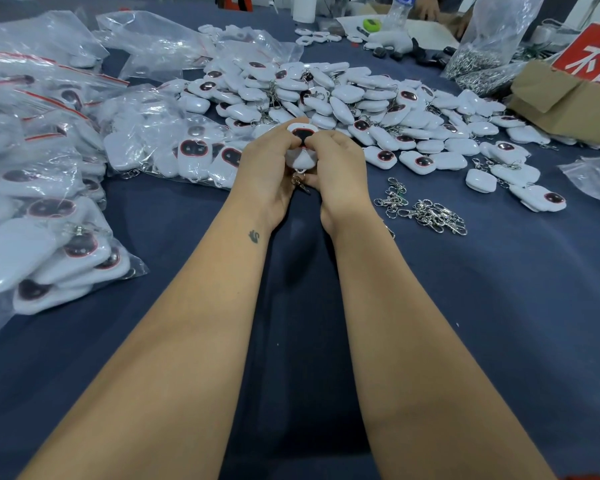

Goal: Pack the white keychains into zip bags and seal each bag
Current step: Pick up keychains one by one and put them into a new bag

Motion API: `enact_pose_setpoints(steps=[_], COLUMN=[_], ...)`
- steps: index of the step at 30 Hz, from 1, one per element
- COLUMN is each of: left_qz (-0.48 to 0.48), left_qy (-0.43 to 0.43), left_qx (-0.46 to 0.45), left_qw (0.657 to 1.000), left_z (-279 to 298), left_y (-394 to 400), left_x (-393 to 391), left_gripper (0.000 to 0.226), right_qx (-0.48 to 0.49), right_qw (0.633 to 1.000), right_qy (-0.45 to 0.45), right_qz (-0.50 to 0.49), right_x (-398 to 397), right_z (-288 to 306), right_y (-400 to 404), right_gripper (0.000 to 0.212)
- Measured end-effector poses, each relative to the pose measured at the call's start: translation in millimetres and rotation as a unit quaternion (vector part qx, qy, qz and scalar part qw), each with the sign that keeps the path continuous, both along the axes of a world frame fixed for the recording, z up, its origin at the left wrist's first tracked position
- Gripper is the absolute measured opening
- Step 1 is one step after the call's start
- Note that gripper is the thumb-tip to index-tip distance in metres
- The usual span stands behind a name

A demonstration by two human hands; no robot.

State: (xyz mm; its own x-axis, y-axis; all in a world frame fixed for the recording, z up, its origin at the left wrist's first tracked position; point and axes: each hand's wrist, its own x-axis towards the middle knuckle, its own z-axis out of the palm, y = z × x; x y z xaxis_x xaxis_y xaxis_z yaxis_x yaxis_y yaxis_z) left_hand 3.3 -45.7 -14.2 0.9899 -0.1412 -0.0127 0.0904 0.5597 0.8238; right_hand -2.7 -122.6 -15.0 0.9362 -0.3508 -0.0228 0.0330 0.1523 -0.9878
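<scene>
Risk first: slipping of the small white plastic keychain with the dark red-ringed oval face (302, 147), held only by fingertips above the dark blue cloth worktop (499, 306); a drop would likely send it among the loose pile of identical white keychains (343, 98) at twelve o'clock, costing a re-pick. Snagging also possible: metal clasp (299, 181) dangling beneath the body, just at the six o'clock edge of the grip, liable to catch on a bag mouth during insertion. No open zip bag visible between the hands, so a reach toward the filled clear zip bags with red seal strips (49, 188) at nine o'clock probably needed, with a one-handed hold meanwhile. Tangling likely too, if the clasp brushes the heap of loose silver metal clasps (426, 213) at three o'clock.

Position: keychain raised at centre, pinched between both hands. Left hand (267, 164) curled round its nine o'clock side, thumb on the face; right hand (336, 168) curled round its three o'clock side, thumb meeting the other over the dark oval. Both closed on the one piece, wrists nearly touching.
</scene>
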Motion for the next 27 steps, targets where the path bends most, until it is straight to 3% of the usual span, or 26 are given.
enact_pose_setpoints(steps=[7,17,23,27], left_qz=[0.026,0.036,0.026,0.149], left_qy=[0.011,0.014,-0.005,-0.032], left_qx=[0.022,0.022,0.013,0.037], left_qw=[0.999,0.999,1.000,0.988], left_z=[0,2,7,17], left_y=[-2,-2,4,13], left_x=[0,-2,-6,-7], left_gripper=[0.032,0.023,0.020,0.023], right_qx=[0.005,0.015,0.054,0.087], right_qw=[1.000,1.000,0.995,0.991], right_qy=[-0.002,-0.008,-0.081,-0.081], right_qz=[0.002,0.007,-0.010,-0.062], right_x=[-3,-7,-15,-17], right_z=[0,3,9,13], right_y=[0,1,1,-4], right_gripper=[0.007,0.004,0.021,0.030])
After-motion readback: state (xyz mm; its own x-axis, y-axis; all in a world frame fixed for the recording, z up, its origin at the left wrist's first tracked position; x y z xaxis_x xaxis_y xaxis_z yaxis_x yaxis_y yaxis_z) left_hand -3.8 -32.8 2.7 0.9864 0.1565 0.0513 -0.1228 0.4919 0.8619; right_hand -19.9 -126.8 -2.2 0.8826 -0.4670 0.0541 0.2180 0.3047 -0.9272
